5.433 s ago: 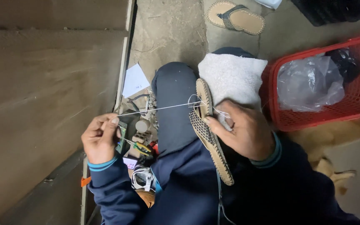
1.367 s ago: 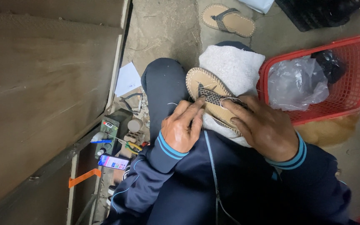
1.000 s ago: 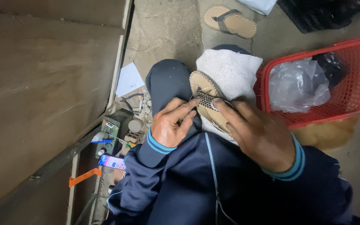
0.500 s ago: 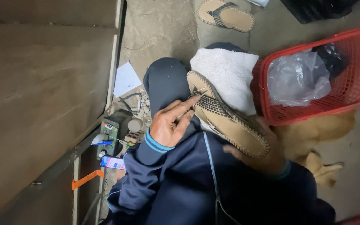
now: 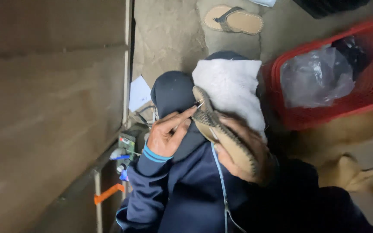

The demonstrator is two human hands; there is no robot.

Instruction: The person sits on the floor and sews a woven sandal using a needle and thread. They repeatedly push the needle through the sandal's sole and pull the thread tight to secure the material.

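A tan shoe sole (image 5: 221, 131) with a dark woven edge lies tilted over my lap, toe end pointing up toward my knee. My right hand (image 5: 242, 149) grips it from underneath, fingers wrapped around its side. My left hand (image 5: 167, 133) reaches to the toe end with fingers pinched together on a thin needle (image 5: 198, 103) and thread there. A white cloth (image 5: 232, 88) is draped over my right knee, just behind the sole.
A red plastic basket (image 5: 298, 118) with a clear plastic bag inside sits at the right. A tan sandal (image 5: 234, 19) lies on the floor ahead. Small tools and a paper sheet (image 5: 139, 92) lie at my left beside a wooden board (image 5: 48, 108).
The sole has turned from flat to more on edge in my right hand. My left hand has slid up toward its toe end, pinching the needle.
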